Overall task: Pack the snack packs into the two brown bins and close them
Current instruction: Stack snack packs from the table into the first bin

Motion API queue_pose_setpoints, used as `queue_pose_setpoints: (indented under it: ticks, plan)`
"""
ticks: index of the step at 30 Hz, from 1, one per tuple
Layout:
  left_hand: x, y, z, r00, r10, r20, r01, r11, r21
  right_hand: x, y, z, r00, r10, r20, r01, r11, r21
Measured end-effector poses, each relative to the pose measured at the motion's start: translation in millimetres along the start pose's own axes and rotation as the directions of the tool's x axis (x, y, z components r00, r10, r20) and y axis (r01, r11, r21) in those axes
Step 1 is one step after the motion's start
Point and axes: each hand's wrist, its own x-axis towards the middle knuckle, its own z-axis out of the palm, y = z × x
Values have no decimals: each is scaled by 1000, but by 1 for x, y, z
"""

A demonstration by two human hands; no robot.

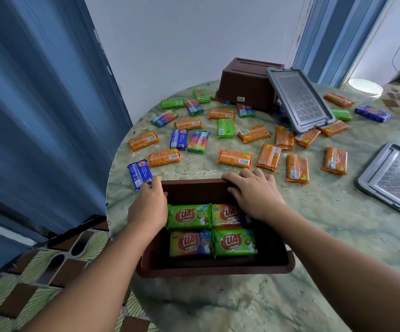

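An open brown plastic bin (214,267) sits on the round green marbled table (314,224), close to the person. Four snack packs (211,230) lie flat inside the bin in two rows, green ones and rainbow ones, with red writing on top.

The left hand (149,207) is on the far left corner of the bin. Its fingers curl over the rim there, close together. The right hand (254,190) is on the far right corner of the bin. Its fingers lie close together over the rim, and its thumb hooks down inside the wall.

A blue snack pack (138,174) lies just beside the bin, next to the left hand. Many loose orange, green, blue and rainbow packs (234,158) are scattered on the table beyond the bin.

Far beyond the bin, a second brown plastic bin (247,83) stands upside down. A grey plastic lid (299,99) leans against it. Another grey lid (395,180) lies flat, well to the right of the open bin.
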Motion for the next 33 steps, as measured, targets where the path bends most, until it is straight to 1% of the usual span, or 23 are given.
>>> queue_pose_setpoints:
  ticks: [4, 8, 11, 14, 16, 18, 20, 22, 24, 25, 27, 30, 33]
  plan:
    - [6, -18, -2, 999, -39, 20, 39, 999, 11, 15, -13, 0, 999, -32, 14, 31, 999, 15]
    - [14, -48, -11, 995, -89, 39, 89, 996, -15, 36, -43, 4, 997, -77, 24, 76, 997, 16]
    - [22, -65, -15, 990, -130, 52, 130, 992, 9, 49, -61, 6, 994, -104, 32, 103, 994, 20]
    - [26, -69, -17, 984, -156, 87, 155, 988, 19, 54, -67, 6, 994, -100, 51, 100, 995, 14]
    - [27, -68, -18, 981, -160, 112, 157, 987, 29, 55, -68, 5, 995, -73, 67, 71, 997, 29]
    - [30, -65, -27, 979, -155, 132, 147, 987, 70, 58, -72, 0, 997, -28, 73, 23, 997, 77]
    - [41, -62, -39, 971, -158, 181, 140, 984, 109, 70, -80, -8, 993, 3, 115, -17, 992, 122]
    - [63, -59, -50, 961, -169, 220, 157, 985, 69, 93, -90, -17, 982, 27, 186, -71, 969, 237]
    - [89, -55, -55, 969, -157, 193, 155, 988, 25, 118, -98, -21, 975, 8, 222, -88, 932, 351]
    - [103, -56, -55, 972, -144, 183, 143, 990, 15, 131, -103, -19, 973, -24, 230, -60, 934, 352]
    - [126, -59, -51, 965, -137, 223, 135, 991, 25, 154, -114, -9, 959, -81, 270, 1, 958, 286]
    - [152, -70, -39, 937, -160, 310, 130, 985, 117, 181, -127, 9, 924, -135, 359, 52, 972, 230]
    - [169, -83, -26, 911, -207, 357, 153, 973, 173, 206, -132, 30, 904, -157, 398, 116, 986, 123]
